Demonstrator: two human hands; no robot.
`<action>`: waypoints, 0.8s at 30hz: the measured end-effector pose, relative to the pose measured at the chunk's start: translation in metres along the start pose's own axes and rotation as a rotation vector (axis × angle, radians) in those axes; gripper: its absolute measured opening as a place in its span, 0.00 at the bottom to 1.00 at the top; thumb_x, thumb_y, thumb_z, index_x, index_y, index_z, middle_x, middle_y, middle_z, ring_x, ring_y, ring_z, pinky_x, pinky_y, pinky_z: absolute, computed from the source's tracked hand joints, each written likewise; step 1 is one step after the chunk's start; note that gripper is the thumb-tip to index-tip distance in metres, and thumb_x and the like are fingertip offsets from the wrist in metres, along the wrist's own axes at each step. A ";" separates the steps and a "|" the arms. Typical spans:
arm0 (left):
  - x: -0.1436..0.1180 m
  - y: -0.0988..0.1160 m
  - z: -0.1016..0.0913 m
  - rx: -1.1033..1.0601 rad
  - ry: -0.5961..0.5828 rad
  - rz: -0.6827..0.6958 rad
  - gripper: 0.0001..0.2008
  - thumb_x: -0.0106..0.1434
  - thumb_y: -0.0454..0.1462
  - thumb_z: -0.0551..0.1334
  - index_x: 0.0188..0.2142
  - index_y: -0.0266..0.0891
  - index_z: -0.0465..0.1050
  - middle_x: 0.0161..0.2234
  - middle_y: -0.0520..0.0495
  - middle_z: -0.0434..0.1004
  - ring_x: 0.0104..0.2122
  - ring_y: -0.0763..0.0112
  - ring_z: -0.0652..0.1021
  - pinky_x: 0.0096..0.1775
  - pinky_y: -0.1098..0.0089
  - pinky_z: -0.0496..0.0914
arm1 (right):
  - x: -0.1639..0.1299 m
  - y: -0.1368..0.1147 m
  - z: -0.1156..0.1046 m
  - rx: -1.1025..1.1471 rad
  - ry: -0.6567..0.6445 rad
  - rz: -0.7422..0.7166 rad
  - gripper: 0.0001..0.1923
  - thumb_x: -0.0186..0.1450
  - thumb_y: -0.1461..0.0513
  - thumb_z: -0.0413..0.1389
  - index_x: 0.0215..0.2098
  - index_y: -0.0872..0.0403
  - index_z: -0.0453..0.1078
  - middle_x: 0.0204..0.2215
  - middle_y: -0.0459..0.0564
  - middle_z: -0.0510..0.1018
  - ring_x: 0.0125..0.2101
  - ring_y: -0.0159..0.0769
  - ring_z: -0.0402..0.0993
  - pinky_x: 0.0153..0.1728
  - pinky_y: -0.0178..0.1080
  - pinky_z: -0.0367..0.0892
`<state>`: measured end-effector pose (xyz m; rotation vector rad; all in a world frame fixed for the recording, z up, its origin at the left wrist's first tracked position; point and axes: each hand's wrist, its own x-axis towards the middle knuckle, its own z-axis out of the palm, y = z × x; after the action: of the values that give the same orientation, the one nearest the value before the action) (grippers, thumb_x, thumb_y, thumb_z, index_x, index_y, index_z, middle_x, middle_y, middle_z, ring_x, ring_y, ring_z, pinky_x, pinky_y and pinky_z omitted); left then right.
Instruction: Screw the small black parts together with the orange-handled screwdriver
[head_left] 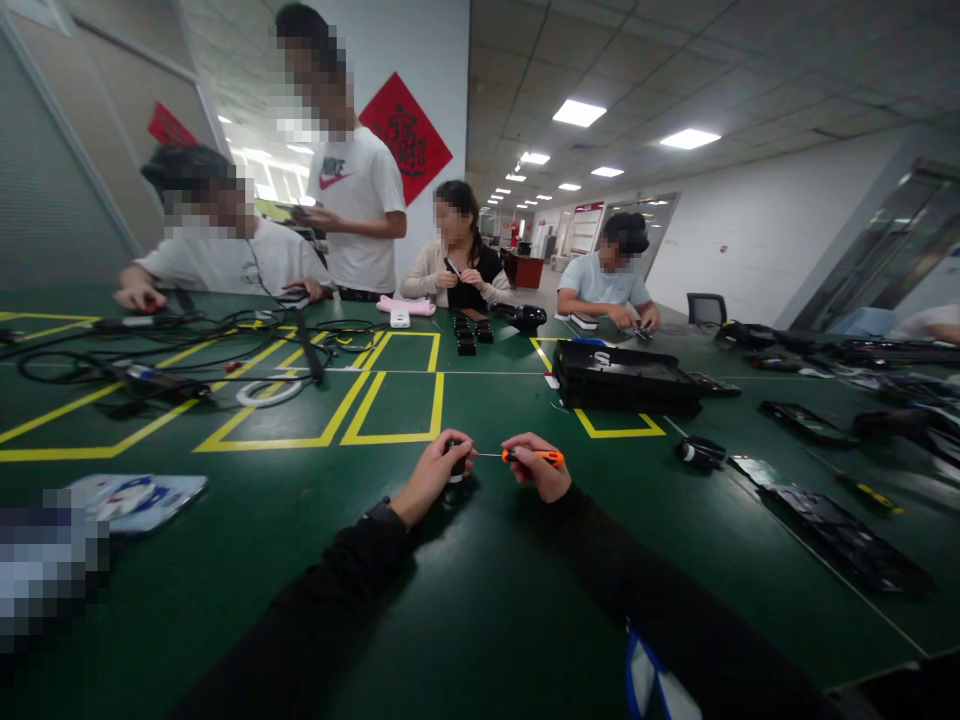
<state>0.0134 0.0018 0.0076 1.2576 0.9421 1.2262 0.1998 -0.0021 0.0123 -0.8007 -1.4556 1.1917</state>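
Note:
My left hand [437, 472] is closed around a small black cylindrical part [454, 458] with a light band near its lower end, just above the green table [495, 590]. In my right hand [541, 470] is a screwdriver [553, 458] with an orange and black handle. Its thin shaft points left, and the tip reaches the fingers of my left hand. Whether the tip touches the black part is hidden by those fingers.
Black cables [217, 335] and a white ring [268, 391] lie at the left. Stacked black trays [626, 375] stand right of centre. Nearer right are a black cylinder [700, 453], a yellow screwdriver [870, 492] and a black panel [840, 530]. Several people are across the table.

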 end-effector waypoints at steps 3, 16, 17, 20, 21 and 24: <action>0.000 0.000 0.000 -0.003 0.011 0.002 0.14 0.51 0.45 0.60 0.33 0.38 0.65 0.29 0.48 0.71 0.26 0.74 0.73 0.27 0.73 0.67 | 0.000 -0.002 0.001 0.009 -0.002 0.052 0.13 0.55 0.56 0.51 0.34 0.55 0.67 0.16 0.43 0.69 0.12 0.24 0.60 0.13 0.29 0.54; 0.003 -0.005 -0.002 0.008 -0.018 0.018 0.13 0.53 0.45 0.58 0.34 0.38 0.64 0.30 0.49 0.71 0.25 0.75 0.72 0.27 0.74 0.67 | 0.002 0.007 -0.004 0.114 -0.047 0.046 0.09 0.54 0.59 0.54 0.31 0.56 0.68 0.14 0.42 0.66 0.14 0.25 0.60 0.14 0.29 0.55; 0.003 -0.005 -0.002 0.012 -0.016 0.013 0.14 0.53 0.45 0.58 0.34 0.38 0.64 0.29 0.49 0.71 0.25 0.74 0.72 0.27 0.74 0.67 | 0.003 0.008 -0.004 0.134 -0.041 0.074 0.11 0.55 0.58 0.53 0.33 0.56 0.68 0.15 0.42 0.67 0.14 0.25 0.61 0.14 0.28 0.54; 0.002 -0.005 -0.002 0.021 -0.022 0.007 0.14 0.53 0.45 0.59 0.34 0.38 0.64 0.29 0.49 0.71 0.26 0.74 0.72 0.27 0.74 0.67 | 0.005 0.008 -0.005 0.159 -0.002 0.137 0.13 0.55 0.56 0.53 0.35 0.55 0.67 0.16 0.43 0.69 0.13 0.25 0.61 0.13 0.28 0.53; 0.002 -0.005 -0.002 0.022 -0.026 0.009 0.13 0.54 0.45 0.58 0.34 0.38 0.64 0.29 0.49 0.71 0.26 0.74 0.72 0.27 0.74 0.67 | 0.005 0.008 -0.004 0.154 0.009 0.144 0.13 0.55 0.56 0.53 0.35 0.56 0.67 0.16 0.44 0.70 0.13 0.25 0.61 0.13 0.28 0.53; 0.002 -0.004 -0.002 0.026 -0.029 0.014 0.13 0.54 0.45 0.58 0.34 0.38 0.64 0.29 0.49 0.70 0.25 0.75 0.72 0.27 0.74 0.67 | 0.005 0.007 -0.003 0.125 0.026 0.124 0.11 0.53 0.58 0.55 0.32 0.56 0.68 0.15 0.44 0.71 0.13 0.25 0.61 0.13 0.28 0.54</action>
<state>0.0123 0.0047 0.0033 1.3011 0.9320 1.2075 0.2010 0.0052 0.0065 -0.8269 -1.3112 1.3474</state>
